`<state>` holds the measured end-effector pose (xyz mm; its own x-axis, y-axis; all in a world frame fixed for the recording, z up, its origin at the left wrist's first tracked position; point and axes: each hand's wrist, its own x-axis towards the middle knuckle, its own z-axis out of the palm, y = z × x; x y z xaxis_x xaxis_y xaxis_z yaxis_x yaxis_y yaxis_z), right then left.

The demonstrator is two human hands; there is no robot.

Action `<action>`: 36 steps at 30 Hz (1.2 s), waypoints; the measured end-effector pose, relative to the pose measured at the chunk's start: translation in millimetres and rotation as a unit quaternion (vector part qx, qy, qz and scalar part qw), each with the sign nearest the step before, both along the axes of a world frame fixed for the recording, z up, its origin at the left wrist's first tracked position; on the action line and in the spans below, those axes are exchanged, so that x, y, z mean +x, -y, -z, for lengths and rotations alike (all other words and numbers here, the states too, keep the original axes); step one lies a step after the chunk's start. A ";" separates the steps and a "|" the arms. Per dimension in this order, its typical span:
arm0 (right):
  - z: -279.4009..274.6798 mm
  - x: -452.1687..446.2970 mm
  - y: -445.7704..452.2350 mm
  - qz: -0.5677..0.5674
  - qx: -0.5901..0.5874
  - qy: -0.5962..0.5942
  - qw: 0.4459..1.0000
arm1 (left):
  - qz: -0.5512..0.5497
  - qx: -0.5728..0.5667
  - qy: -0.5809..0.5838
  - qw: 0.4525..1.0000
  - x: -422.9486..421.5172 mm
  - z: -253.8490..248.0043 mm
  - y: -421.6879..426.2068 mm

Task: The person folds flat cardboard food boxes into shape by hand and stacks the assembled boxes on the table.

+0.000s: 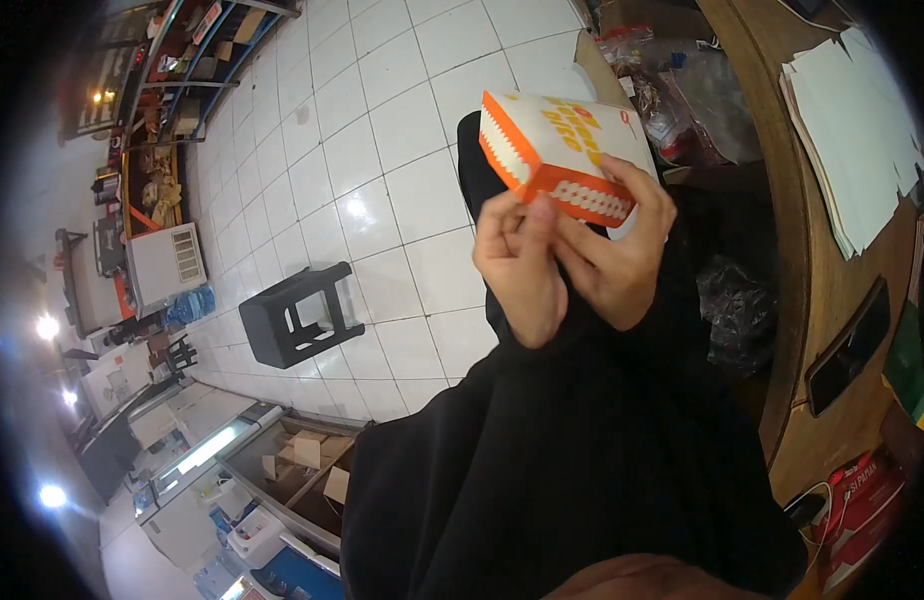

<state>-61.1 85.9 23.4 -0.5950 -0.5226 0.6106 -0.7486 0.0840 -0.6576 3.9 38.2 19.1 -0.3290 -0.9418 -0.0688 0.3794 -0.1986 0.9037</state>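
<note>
Held up over my lap is an orange and white cardboard food box (572,135) with yellow lettering and a zigzag orange-and-white edge. My left hand (522,270) pinches its lower near corner between thumb and fingers. My right hand (617,250) grips the near, lower side, one finger lying over the lettered face and the others underneath. Both hands are close together, and the fingers under the box are partly hidden. The box is tilted, and its inside does not show.
To the right is a wooden table (797,330) with a stack of papers (852,140) and a phone (848,347). Plastic bags (682,95) lie beside it. A black stool (297,315) stands on the white tiled floor (402,210). Shelves (187,75) line the far left.
</note>
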 end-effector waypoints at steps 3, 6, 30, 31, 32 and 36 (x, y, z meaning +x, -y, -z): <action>7.9 -0.1 -0.3 -0.064 0.058 0.000 0.996 | 0.025 0.035 -0.059 0.997 4.7 -7.0 11.8; 19.8 -3.7 -0.5 -0.127 0.087 0.005 0.988 | 0.076 0.024 -0.062 0.995 14.5 -5.3 15.8; 30.6 -39.8 -23.1 -0.230 0.051 0.209 0.949 | 0.139 0.098 0.119 0.978 17.5 24.8 28.7; 31.6 -39.8 -23.1 -0.232 0.002 0.254 0.939 | 0.127 0.024 0.159 0.979 18.9 28.3 28.8; 32.6 -37.9 -22.2 -0.232 0.002 0.255 0.939 | 0.114 -0.050 0.199 0.972 20.3 30.9 28.7; 26.7 -28.7 -14.8 -0.042 -0.037 0.288 0.956 | 0.013 -0.186 0.239 0.953 3.6 36.0 13.8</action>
